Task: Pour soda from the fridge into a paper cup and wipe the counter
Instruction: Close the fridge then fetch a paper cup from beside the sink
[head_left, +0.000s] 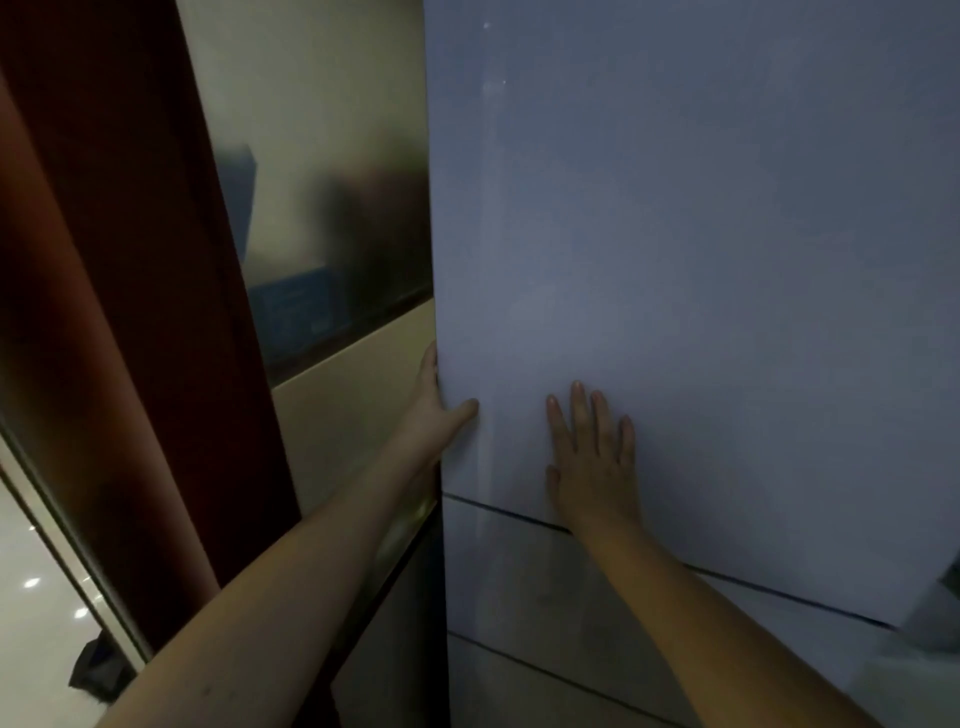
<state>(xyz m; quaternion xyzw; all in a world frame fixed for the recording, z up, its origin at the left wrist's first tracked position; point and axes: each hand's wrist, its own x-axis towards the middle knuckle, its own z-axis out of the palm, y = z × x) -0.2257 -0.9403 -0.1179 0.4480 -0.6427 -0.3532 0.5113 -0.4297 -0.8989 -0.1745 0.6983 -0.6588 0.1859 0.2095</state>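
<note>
Dim fridge door (675, 260), fingers hidden behind edge

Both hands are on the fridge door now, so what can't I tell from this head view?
- Fridge contents, soda included: hidden behind the closed upper door.
- Left hand fingertips: wrapped round the door's left edge, out of sight; only the thumb shows.
- Paper cup and counter: outside the frame.
- Dark object at the right edge: cut off, unidentifiable.
- Right hand lies flat; pressure unknowable.
</note>
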